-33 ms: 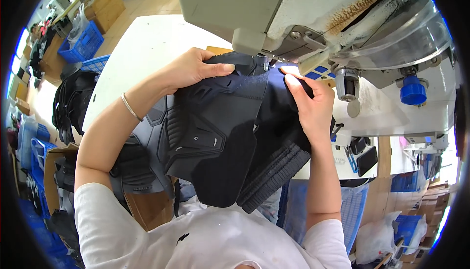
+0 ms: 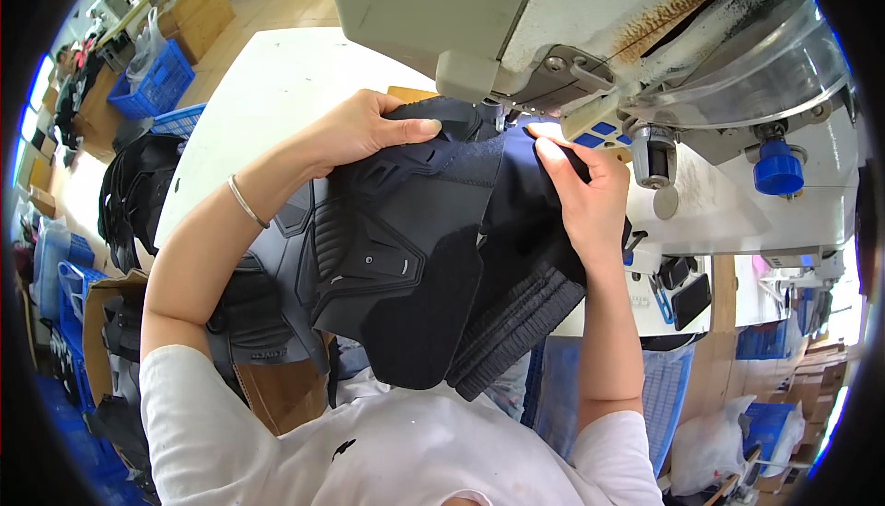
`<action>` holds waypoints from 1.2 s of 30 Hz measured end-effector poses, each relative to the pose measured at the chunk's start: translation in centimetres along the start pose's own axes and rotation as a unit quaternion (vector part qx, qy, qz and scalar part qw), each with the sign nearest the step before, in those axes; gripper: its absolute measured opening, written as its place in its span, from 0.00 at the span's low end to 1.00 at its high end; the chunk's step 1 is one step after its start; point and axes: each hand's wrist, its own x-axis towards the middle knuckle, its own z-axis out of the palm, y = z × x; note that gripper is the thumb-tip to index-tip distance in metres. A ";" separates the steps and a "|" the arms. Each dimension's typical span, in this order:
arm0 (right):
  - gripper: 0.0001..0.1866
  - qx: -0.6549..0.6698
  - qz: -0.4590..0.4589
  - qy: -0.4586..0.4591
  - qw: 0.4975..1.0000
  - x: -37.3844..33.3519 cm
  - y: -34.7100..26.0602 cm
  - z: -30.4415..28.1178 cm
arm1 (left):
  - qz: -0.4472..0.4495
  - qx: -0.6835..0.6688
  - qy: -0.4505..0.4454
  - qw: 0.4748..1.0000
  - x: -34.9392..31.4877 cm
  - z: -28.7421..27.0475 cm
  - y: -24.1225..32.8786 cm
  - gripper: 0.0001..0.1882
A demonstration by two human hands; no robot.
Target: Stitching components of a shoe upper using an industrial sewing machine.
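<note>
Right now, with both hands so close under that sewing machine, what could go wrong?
The right hand pinches the dark shoe upper just beside the sewing machine head, so a fingertip might slip toward the needle area. The left hand presses only the upper's far edge; the bulky piece hangs off the white table and its weight might drag the seam off line. The ribbed collar dangles loose and could catch.

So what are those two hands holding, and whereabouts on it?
Both hold one dark padded fabric piece at its top edge, under the sewing machine: the left hand pinches the upper left corner, and the right hand presses the upper right edge.
</note>
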 end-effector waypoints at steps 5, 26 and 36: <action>0.12 -0.068 -0.001 -0.021 0.997 0.8 0.7 -0.6 | -0.006 -0.003 0.015 1.000 -0.4 0.4 0.3 0.27; 0.10 -0.062 -0.035 -0.022 0.997 2.1 1.5 -0.8 | 0.074 0.041 0.079 0.993 -0.2 0.3 1.4 0.23; 0.20 -0.048 -0.020 -0.001 0.999 2.7 5.9 -1.2 | 0.089 0.030 0.080 0.992 0.0 0.2 1.2 0.22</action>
